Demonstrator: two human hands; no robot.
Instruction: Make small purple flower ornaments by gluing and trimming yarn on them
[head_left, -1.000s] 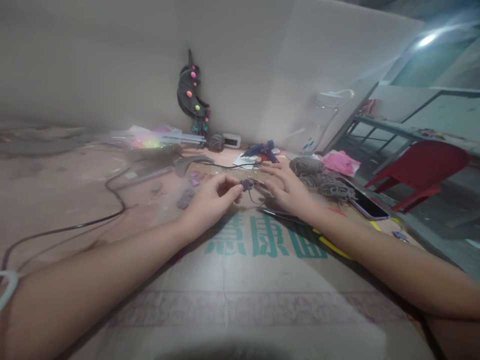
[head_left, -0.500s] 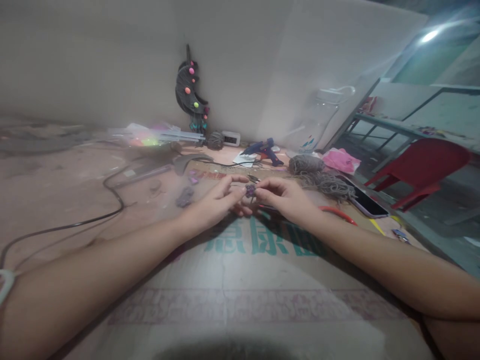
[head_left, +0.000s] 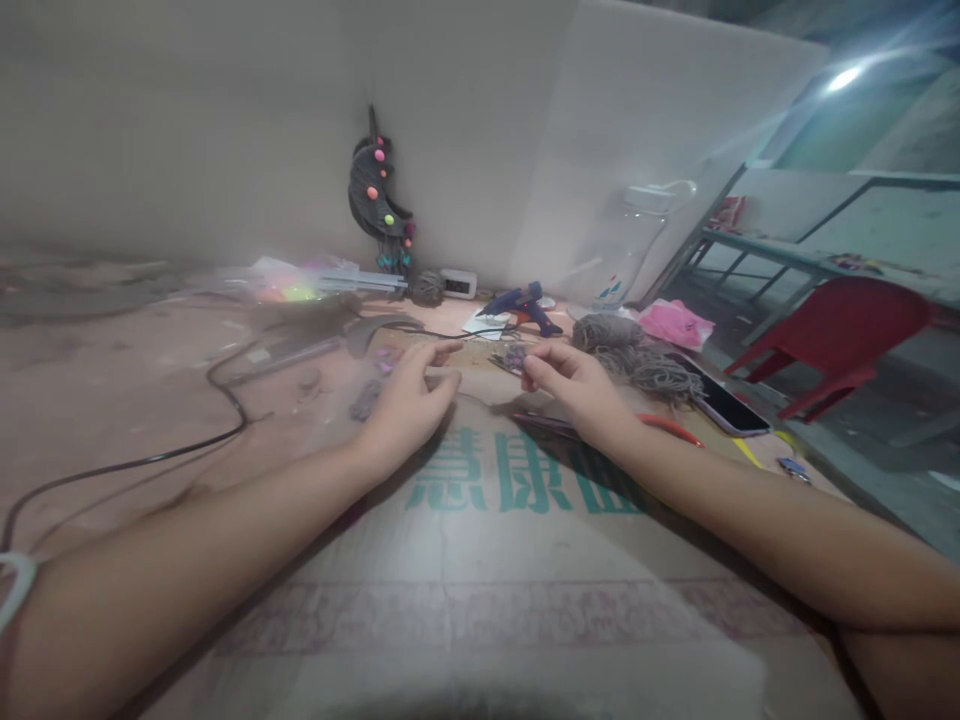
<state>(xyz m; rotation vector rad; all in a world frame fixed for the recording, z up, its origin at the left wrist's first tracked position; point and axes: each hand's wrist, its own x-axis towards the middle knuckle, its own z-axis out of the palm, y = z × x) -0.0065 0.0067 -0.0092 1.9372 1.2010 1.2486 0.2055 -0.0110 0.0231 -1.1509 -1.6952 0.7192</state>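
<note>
My right hand (head_left: pixel 574 385) is closed in a pinch on a small purple-and-grey yarn piece (head_left: pixel 515 357), which shows just beyond the fingertips. My left hand (head_left: pixel 420 395) is apart from it, with thumb and fingers spread and nothing between them. Beside the left hand lies a small grey yarn bundle (head_left: pixel 366 400), and a purple bit (head_left: pixel 386 362) lies behind it. Red-handled scissors (head_left: pixel 670 429) rest under my right hand and wrist, their middle hidden. Both hands are over a printed cardboard sheet (head_left: pixel 442 545).
At the back are a blue glue gun (head_left: pixel 523 303), grey yarn (head_left: pixel 637 360), a clear bottle (head_left: pixel 634 250) and a small clock (head_left: pixel 459 284). A phone (head_left: pixel 731 398) lies at right. A black cable (head_left: pixel 172 455) crosses the left side. A moon-shaped ornament (head_left: pixel 375 195) hangs on the wall.
My left hand has let go of the yarn piece and drawn away to the left, fingers spreading. My right hand keeps the piece, slightly farther right.
</note>
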